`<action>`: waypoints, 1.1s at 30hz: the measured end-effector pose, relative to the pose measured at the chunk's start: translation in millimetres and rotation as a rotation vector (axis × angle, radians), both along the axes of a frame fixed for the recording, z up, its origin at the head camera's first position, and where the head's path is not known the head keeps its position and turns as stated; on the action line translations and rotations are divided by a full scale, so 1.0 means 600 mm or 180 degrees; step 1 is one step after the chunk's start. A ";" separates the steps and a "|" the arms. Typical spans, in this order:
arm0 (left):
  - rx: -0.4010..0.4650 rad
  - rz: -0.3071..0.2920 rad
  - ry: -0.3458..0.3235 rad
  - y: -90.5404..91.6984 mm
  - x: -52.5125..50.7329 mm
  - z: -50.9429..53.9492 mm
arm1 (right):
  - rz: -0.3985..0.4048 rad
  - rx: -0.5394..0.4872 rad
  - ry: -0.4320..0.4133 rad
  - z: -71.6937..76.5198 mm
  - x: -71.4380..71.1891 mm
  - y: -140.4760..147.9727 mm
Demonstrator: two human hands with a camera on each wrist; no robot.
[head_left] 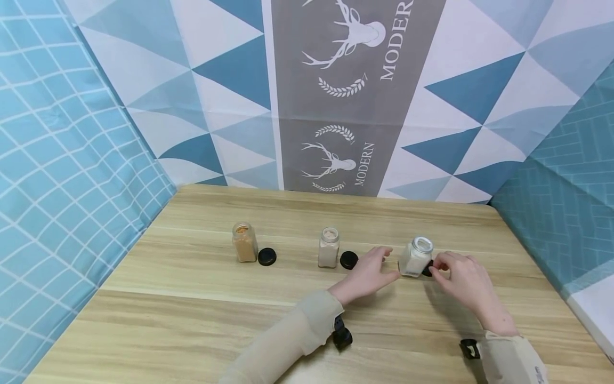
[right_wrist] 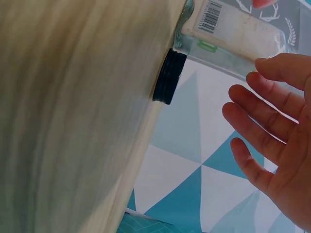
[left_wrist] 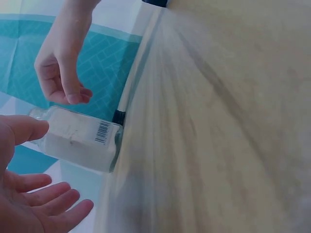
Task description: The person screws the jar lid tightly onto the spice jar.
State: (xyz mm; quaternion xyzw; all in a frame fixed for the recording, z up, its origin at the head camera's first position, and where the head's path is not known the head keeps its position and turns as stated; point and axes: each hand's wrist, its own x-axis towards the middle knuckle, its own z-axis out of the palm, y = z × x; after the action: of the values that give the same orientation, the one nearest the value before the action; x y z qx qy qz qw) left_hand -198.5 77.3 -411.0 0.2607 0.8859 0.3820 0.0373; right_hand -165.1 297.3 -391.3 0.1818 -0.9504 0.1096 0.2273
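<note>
An uncapped glass jar of white powder [head_left: 414, 261] stands on the table between my two hands. My left hand [head_left: 365, 274] is just left of it, fingers apart and nothing held. In the left wrist view, the thumb is near the neck of the jar [left_wrist: 77, 137], though contact cannot be made out. My right hand [head_left: 464, 278] hovers at the jar's right side with loosely bent fingers, holding nothing. Below those fingertips a black screw lid [right_wrist: 169, 76] lies on the table beside the jar's base. The head view shows this lid partly hidden by the right hand.
Left of my hands stand an open jar of pale powder [head_left: 328, 249] with a black lid [head_left: 349, 260] and an open jar of orange-brown powder [head_left: 245, 245] with another lid [head_left: 267, 256]. Patterned cloth [head_left: 230, 96] hangs behind the wooden table [head_left: 192, 320].
</note>
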 end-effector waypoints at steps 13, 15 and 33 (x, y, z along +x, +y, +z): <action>0.0172 0.0090 -0.0262 0.023 -0.011 -0.008 | -0.0109 0.0053 -0.0436 -0.007 -0.016 0.009; 0.0176 0.0108 -0.0283 0.025 -0.014 -0.010 | -0.0141 0.0135 -0.0602 -0.006 -0.020 0.008; 0.0133 0.0152 -0.0442 0.045 -0.024 -0.024 | -0.0171 0.0157 -0.1465 -0.008 -0.043 0.000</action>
State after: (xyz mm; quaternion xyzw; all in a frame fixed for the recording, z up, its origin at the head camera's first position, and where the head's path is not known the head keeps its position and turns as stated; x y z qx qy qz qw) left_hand -213.2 104.2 -425.6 0.2131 0.8789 0.4184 0.0841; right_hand -190.8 297.4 -396.2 0.1321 -0.9841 0.1189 0.0029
